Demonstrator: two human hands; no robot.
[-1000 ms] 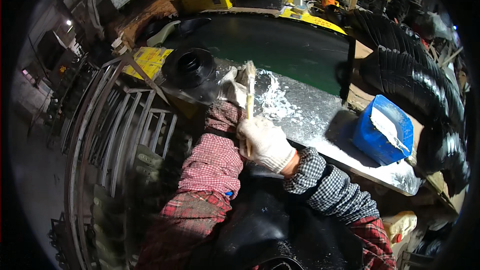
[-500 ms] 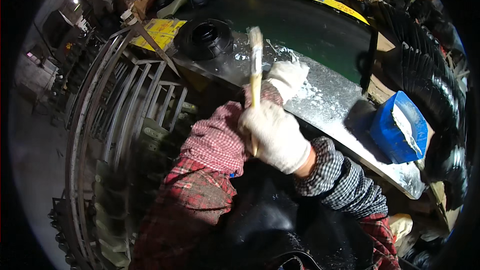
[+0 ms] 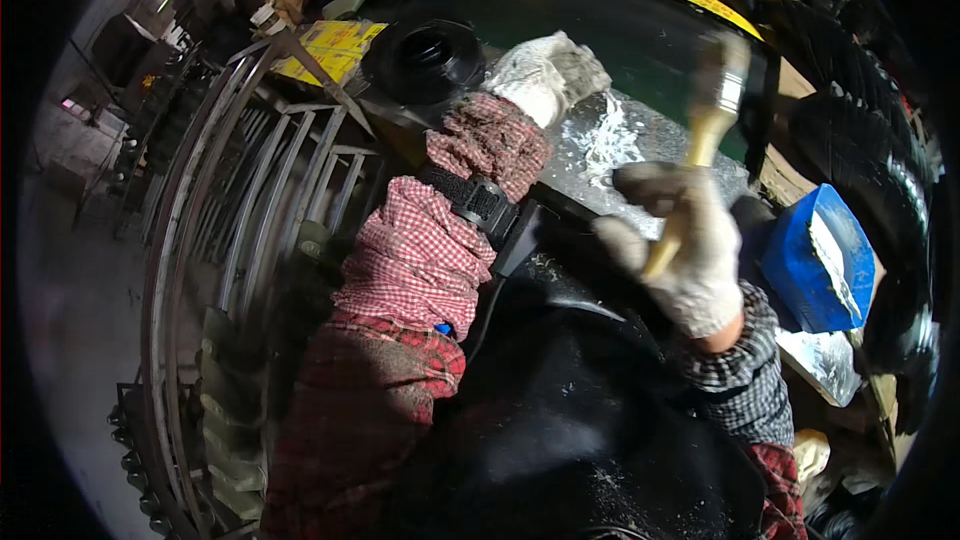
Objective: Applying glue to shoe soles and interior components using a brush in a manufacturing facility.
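A flat paintbrush (image 3: pixel 708 136) with a pale wooden handle is gripped in my right hand (image 3: pixel 695 260), its bristles up and blurred by motion. That hand wears a whitish glove and hangs above the near edge of the metal plate (image 3: pixel 575 155). White powder (image 3: pixel 610 140) is smeared across the plate. My left hand (image 3: pixel 545 75), also gloved, is at the plate's far side, its fingers bent downward and mostly hidden. Left of it sits a black round rubber-like part (image 3: pixel 425 55) with a raised centre. A blue cut-open container (image 3: pixel 800 265) holding white powder stands to the right.
Beyond the plate stretches a dark green surface (image 3: pixel 640 35). Yellow printed sheets (image 3: pixel 335 50) lie at the far left. A metal rack (image 3: pixel 265 200) stands on the left, and stacked glossy black pieces (image 3: pixel 860 150) are piled at the right.
My right hand has swung right, away from my left forearm, carrying the brush. My left hand has shifted left and farther away, uncovering a black wrist strap.
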